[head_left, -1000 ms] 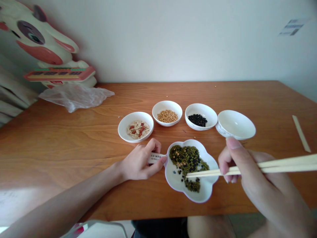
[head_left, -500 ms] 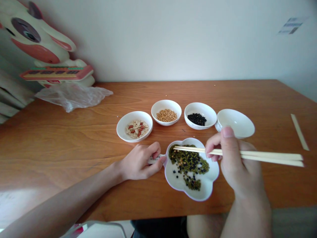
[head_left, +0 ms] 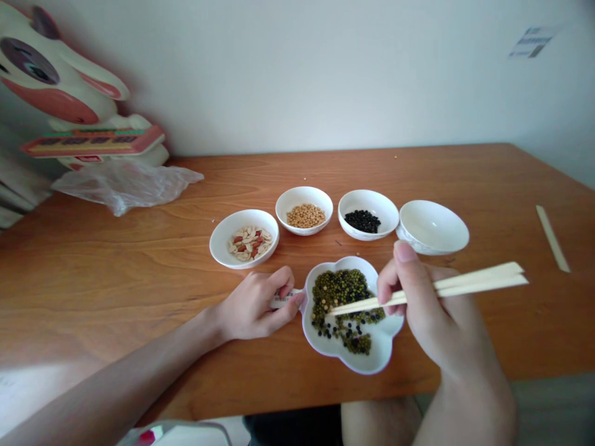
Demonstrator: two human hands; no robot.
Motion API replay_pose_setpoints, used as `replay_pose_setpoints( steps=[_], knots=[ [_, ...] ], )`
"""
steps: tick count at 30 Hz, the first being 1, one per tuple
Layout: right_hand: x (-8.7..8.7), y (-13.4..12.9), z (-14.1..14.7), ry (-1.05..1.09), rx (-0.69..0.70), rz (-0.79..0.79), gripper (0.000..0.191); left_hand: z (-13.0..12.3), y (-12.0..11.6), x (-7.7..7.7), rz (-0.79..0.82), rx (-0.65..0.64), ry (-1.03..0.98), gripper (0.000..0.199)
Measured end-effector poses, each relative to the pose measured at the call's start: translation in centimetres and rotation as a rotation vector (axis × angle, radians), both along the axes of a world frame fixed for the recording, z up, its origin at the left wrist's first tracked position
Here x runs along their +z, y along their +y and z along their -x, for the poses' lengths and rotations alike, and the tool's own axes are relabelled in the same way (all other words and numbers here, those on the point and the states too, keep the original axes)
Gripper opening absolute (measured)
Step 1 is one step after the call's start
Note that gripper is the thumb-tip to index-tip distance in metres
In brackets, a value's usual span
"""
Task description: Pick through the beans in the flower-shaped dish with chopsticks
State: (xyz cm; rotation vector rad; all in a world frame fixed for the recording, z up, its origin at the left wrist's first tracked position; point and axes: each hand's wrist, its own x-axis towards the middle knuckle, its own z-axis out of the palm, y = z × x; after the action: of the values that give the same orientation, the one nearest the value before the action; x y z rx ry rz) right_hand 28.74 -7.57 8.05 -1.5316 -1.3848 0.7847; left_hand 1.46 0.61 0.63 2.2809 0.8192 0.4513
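My left hand (head_left: pixel 260 303) is closed on the short handle of a white flower-shaped dish (head_left: pixel 379 353) that rests on the table. Green beans (head_left: pixel 357 344) lie in the dish, mixed with black beans and a few yellow soybeans. In my right hand (head_left: pixel 427 303) is a pair of light wooden chopsticks (head_left: pixel 483 279), their tips among the beans near the dish's left side. Whether a bean is between the tips I cannot tell. Behind the dish stand a bowl of peanuts (head_left: pixel 250 243), a bowl of soybeans (head_left: pixel 305 215), a bowl of black beans (head_left: pixel 362 221) and an empty white bowl (head_left: pixel 434 226).
A cow-shaped toy keyboard (head_left: pixel 102 142) stands at the back left, with a crumpled clear plastic bag (head_left: pixel 125 186) before it. A flat pale strip (head_left: pixel 553 238) lies at the right on the wooden table (head_left: pixel 139 248). The wall is behind.
The chopstick tips have moved down from the dish's upper left toward its middle, and their back ends have risen. My left hand keeps its hold. The whole view has shifted slightly.
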Motion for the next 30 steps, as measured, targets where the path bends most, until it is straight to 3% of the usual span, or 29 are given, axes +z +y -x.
replay_pose_setpoints(
  steps=[5,10,12,18,21,26,30],
  knots=[
    [-0.2,0.3,0.3,-0.015,-0.121,-0.148,0.065,0.1,0.0,-0.1,-0.003,0.001,0.002,0.027],
    [0.2,0.3,0.9,0.056,0.159,-0.078,0.065,0.1,0.0,-0.1,0.002,-0.005,-0.004,0.027],
    [0.2,0.5,1.2,0.036,0.194,-0.053,0.061,0.0,0.0,0.0,-0.002,-0.004,-0.006,0.027],
    [-0.4,0.8,0.6,-0.053,-0.084,-0.185,0.064,0.0,0.0,-0.1,-0.003,0.001,0.002,0.027],
    [-0.2,0.6,0.7,0.022,-0.05,-0.222,0.066,0.0,0.0,-0.1,0.003,0.001,0.005,0.027],
    [0.0,0.5,1.3,-0.004,0.118,-0.086,0.062,0.0,-0.1,0.0,0.002,0.003,0.002,0.027],
    [0.1,0.3,0.7,-0.025,-0.043,-0.144,0.063,0.0,0.0,0.0,0.009,0.001,0.009,0.027]
  ],
)
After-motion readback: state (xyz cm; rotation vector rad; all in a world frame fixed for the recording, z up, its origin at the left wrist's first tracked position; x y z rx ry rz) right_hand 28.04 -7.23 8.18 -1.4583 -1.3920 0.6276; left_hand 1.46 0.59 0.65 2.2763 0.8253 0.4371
